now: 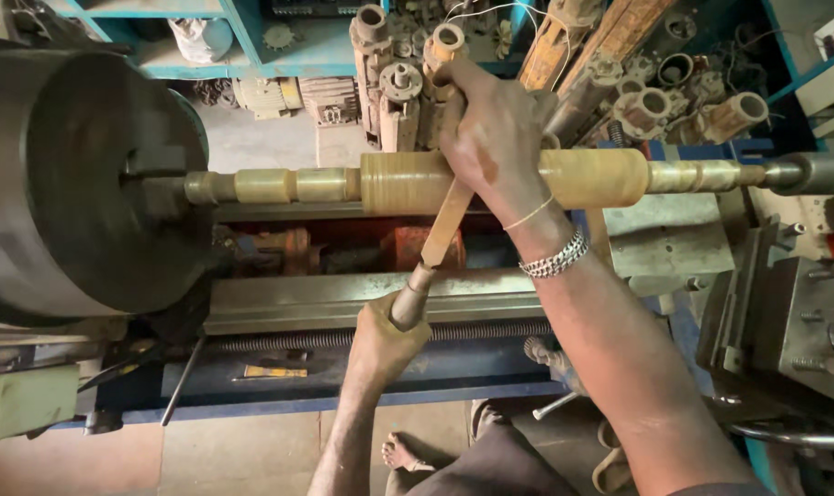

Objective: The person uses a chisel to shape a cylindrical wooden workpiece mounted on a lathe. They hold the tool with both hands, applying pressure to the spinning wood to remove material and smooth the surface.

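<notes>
A: Right hand (495, 138)?

B: Wrapped over the top of the brass-coloured shaft (408, 182), fingers curled down around it and around the upper part of a long file (440, 234). Closed grip, pressing the file against the shaft.

A: Left hand (385, 335)?

B: Below the shaft, nearer the person. Fist shut tight on the file's round handle end (410, 303).

A: So the file runs how?

B: Slanted, from the left fist up to the shaft, crossing just under the shaft's thick middle part.

A: Where's the shaft sitting?

B: Level across the lathe. Its left end is in the big grey chuck (68, 184), its right end meets a grey pointed centre (802, 173). Stepped shape: thin near the chuck, thick in the middle, thin again toward the centre.

A: Wrist stuff?

B: Metal chain bracelet (553, 262) and a thin thread band on the right wrist, just below the shaft.

A: Around it?

B: Lathe bed (343, 298) with a threaded screw rod (288, 340) under the shaft. Behind the shaft, a heap of rusty tubes and bushings (408, 83) on the floor, by blue shelving (251, 46). Person's bare foot (403, 452) on the floor below the bed.
</notes>
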